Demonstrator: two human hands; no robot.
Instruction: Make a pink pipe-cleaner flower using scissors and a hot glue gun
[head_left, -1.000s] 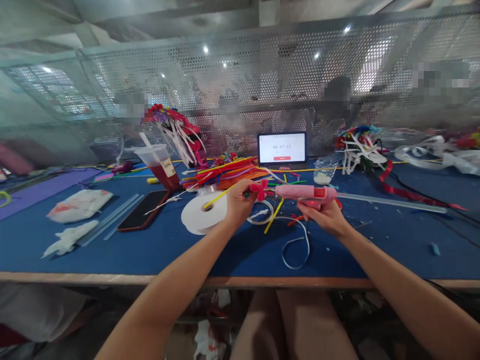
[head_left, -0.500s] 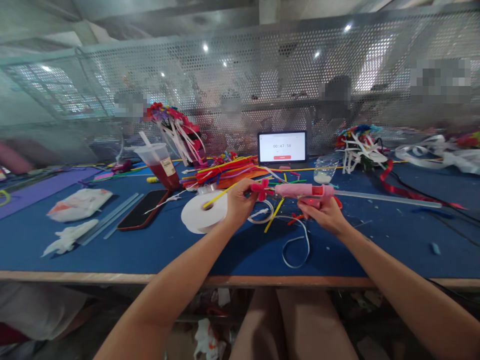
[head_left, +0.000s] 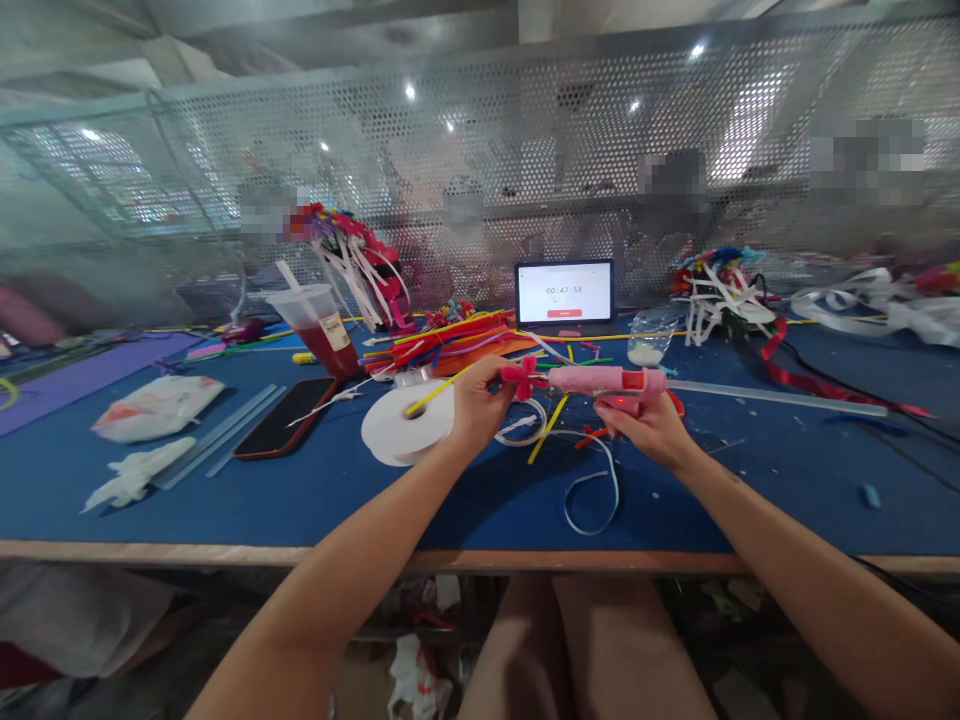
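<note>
My left hand (head_left: pixel 480 402) pinches a small red pipe-cleaner flower (head_left: pixel 523 378); a yellow stem (head_left: pixel 442 388) runs out behind the fingers to the left. My right hand (head_left: pixel 651 428) is wrapped round the handle of a pink hot glue gun (head_left: pixel 589 379). The gun's nozzle points left and meets the flower, or comes very close to it; I cannot tell which. From its back end a long clear glue stick (head_left: pixel 780 397) sticks out to the right. Below my left hand lies a white ribbon spool (head_left: pixel 401 425), partly covered by the wrist.
A cup of red drink (head_left: pixel 326 335) and a phone (head_left: pixel 285 420) stand left of the spool. Behind my hands lie bundled pipe cleaners (head_left: pixel 450 345) and a tablet (head_left: pixel 565 292) showing a timer. Loose white ribbon (head_left: pixel 592 505) curls in front. Black cables (head_left: pixel 862 385) cross the right side.
Hardly anything differs. Both hands, the flower and the glue gun hold nearly the same place, with only a tiny shift of the view.
</note>
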